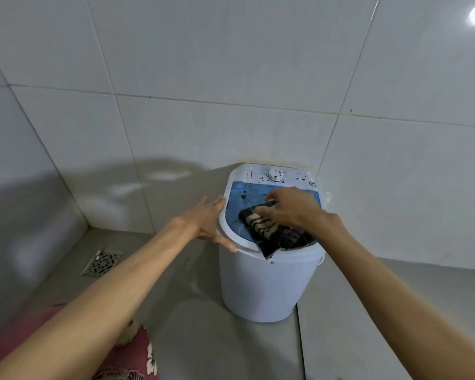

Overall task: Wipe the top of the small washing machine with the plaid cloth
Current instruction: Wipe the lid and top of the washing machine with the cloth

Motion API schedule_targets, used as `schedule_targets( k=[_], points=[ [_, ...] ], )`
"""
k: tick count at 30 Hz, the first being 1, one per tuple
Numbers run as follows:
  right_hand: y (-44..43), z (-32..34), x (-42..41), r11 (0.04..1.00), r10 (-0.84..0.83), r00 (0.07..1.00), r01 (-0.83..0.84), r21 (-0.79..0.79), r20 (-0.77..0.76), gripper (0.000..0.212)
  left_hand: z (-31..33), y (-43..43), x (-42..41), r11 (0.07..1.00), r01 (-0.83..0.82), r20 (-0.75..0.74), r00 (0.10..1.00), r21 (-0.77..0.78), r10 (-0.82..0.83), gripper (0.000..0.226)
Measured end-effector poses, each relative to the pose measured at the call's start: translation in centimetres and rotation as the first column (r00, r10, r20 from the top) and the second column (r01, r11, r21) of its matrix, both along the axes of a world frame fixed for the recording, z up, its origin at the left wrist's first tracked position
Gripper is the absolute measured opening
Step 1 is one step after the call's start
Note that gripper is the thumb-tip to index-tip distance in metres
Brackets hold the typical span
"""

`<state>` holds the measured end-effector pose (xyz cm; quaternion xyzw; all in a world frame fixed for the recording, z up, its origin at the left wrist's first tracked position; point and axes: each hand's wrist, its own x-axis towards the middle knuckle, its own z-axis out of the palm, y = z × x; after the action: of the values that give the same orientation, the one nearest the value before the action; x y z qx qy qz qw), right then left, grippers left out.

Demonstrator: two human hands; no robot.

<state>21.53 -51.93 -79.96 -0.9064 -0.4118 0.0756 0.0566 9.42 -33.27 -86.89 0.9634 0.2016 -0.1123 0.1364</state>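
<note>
1. Closest to you is a bit of pink floral fabric [137, 352], low down and well to the near left of the small washing machine [269, 275]. Probably your own clothing, can't say for sure.
2. Your left hand [209, 223] sits on the washer's left rim, fingers spread flat and not gripping anything, looks like it's just bracing the tub.
3. Your right hand [288, 207] is on top of the washer's blue lid [239, 196], palm down, fingers curled and pressing onto the plaid cloth [274, 234]. It's pushing on it more than pinching it.
4. That cloth lies bunched on the near right part of the lid, with one corner drooping over the washer's front rim.
5. Handling guess: the cloth is soft and floppy, so it'll fold under itself if you drag from an edge. Keep your palm flat on the middle of the wad.
6. The washer looks like light plastic, so I'd bet it slides on the floor if you scrub hard. Keep that left hand where it is.
7. Dark specks show on the lid's far left and on the white control panel by the dial [274, 175], so that end still needs a pass.
8. Count: one washer, one cloth, one dial, two hands, plus one floor drain [102, 263] well left of the washer.
</note>
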Motion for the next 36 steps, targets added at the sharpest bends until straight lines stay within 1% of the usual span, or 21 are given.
schedule_targets(
  k=[1,2,3,5,7,10,12,14,16,17,19,21,23,26,28,30,33,36],
  points=[
    [0.4,-1.2,-0.3,1.000,-0.004,1.000,0.005,-0.026,0.028,0.067,0.1,-0.1,0.1,1.000,0.006,0.004,1.000,0.016,-0.006,0.156],
    [0.7,-2.7,-0.8,0.997,-0.009,1.000,0.010,-0.076,0.014,0.076,0.1,-0.1,0.3,0.999,0.021,0.015,1.000,0.030,-0.022,0.154],
    [0.9,-4.3,-1.4,0.994,-0.023,1.000,0.023,-0.108,0.002,0.081,0.2,-0.2,0.3,0.999,0.036,0.025,0.999,0.032,-0.037,0.152],
    [1.5,-6.7,-2.1,0.995,-0.077,0.997,0.078,-0.065,0.027,0.077,0.4,-0.4,0.2,0.997,0.069,0.049,0.996,0.032,-0.071,0.151],
    [2.7,-7.4,-2.0,0.991,-0.129,0.989,0.130,-0.020,0.067,0.075,0.8,-0.8,-0.3,0.996,0.090,0.065,0.994,0.017,-0.091,0.146],
    [4.6,-6.9,-1.4,0.989,-0.141,0.985,0.145,-0.033,0.094,0.075,1.8,-1.8,-0.9,0.996,0.093,0.100,0.991,0.006,-0.093,0.135],
    [4.8,-7.2,-1.4,0.996,-0.092,0.988,0.094,-0.004,0.124,0.074,1.6,-1.7,-0.8,0.996,0.091,0.114,0.989,0.001,-0.091,0.138],
    [3.9,-7.7,-2.0,0.999,0.005,0.988,-0.010,0.031,0.152,0.073,0.8,-1.1,-0.6,0.997,0.081,0.099,0.992,-0.008,-0.079,0.148],
    [2.5,-8.0,-2.4,0.991,0.123,0.973,-0.133,0.034,0.195,0.073,0.3,-0.8,-0.3,0.999,0.046,0.083,0.995,0.000,-0.046,0.158],
    [1.7,-8.0,-2.6,0.982,0.178,0.960,-0.186,0.022,0.215,0.074,0.2,-0.8,-0.3,0.999,0.040,0.071,0.997,0.006,-0.041,0.159],
    [0.1,-7.9,-2.4,0.964,0.259,0.934,-0.266,-0.003,0.246,0.080,0.3,-0.8,-0.4,0.999,0.032,0.061,0.998,-0.005,-0.032,0.155],
    [-1.5,-7.8,-1.9,0.956,0.288,0.922,-0.293,-0.020,0.258,0.076,0.3,-0.7,-0.4,0.999,0.034,0.068,0.997,0.008,-0.034,0.155],
    [-2.5,-7.7,-1.0,0.969,0.245,0.941,-0.246,-0.029,0.231,0.070,0.3,-0.7,-0.5,0.999,0.030,0.071,0.997,0.018,-0.031,0.157],
    [-1.8,-7.3,0.2,0.997,0.060,0.984,-0.053,-0.049,0.170,0.066,0.2,-0.6,-0.6,1.000,0.027,0.099,0.995,0.002,-0.027,0.147],
    [0.1,-7.2,0.3,0.997,-0.060,0.988,0.068,-0.049,0.141,0.067,0.2,-0.5,-0.6,0.999,0.036,0.130,0.991,-0.003,-0.036,0.141],
    [2.4,-7.3,-0.3,0.989,-0.139,0.984,0.144,-0.036,0.115,0.071,0.2,-0.4,-0.8,0.999,0.032,0.119,0.992,-0.019,-0.030,0.145],
    [4.4,-7.6,-1.6,0.990,-0.141,0.982,0.140,0.018,0.129,0.081,0.3,-0.4,-0.7,0.999,0.026,0.101,0.995,-0.019,-0.023,0.148],
    [3.5,-8.1,-2.2,0.997,-0.054,0.985,0.043,0.066,0.166,0.087,0.2,-0.6,-0.6,1.000,-0.010,0.077,0.997,-0.020,0.012,0.158]
  ],
)
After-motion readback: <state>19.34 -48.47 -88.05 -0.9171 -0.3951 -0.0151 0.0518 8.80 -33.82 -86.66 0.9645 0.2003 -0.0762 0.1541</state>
